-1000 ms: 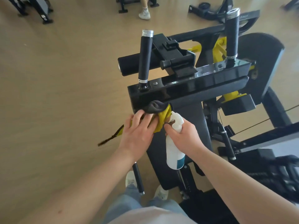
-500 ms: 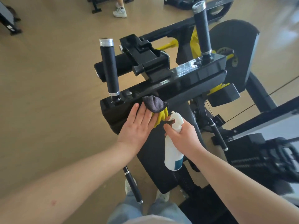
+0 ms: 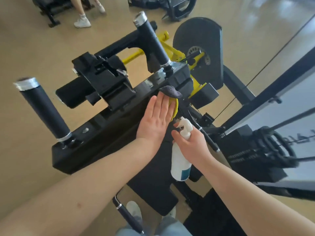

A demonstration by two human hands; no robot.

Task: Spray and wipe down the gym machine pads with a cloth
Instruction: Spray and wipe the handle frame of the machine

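Observation:
My left hand (image 3: pixel 156 119) lies flat, fingers together, pressing a yellow and dark grey cloth (image 3: pixel 172 95) against the front face of the long black pad (image 3: pixel 102 133) of the gym machine. The cloth's grey end curls up over the pad's top edge; most of it is hidden under my palm. My right hand (image 3: pixel 192 143) grips the neck of a white spray bottle (image 3: pixel 180 160) with a teal label, held upright just right of my left hand, nozzle pointing left. Below both hands runs a narrower black pad (image 3: pixel 153 186).
Two black upright handles with silver caps (image 3: pixel 42 108) (image 3: pixel 153 41) rise from the pad's ends. A weight stack and cables (image 3: pixel 260 150) stand at right. Another person's legs and white shoes (image 3: pixel 81 21) are at the far top, beside other machines. My own shoes (image 3: pixel 134 210) are below.
My left hand has slid the cloth to the right along the long pad, from its left part to near its right end. The right hand kept the bottle beside it.

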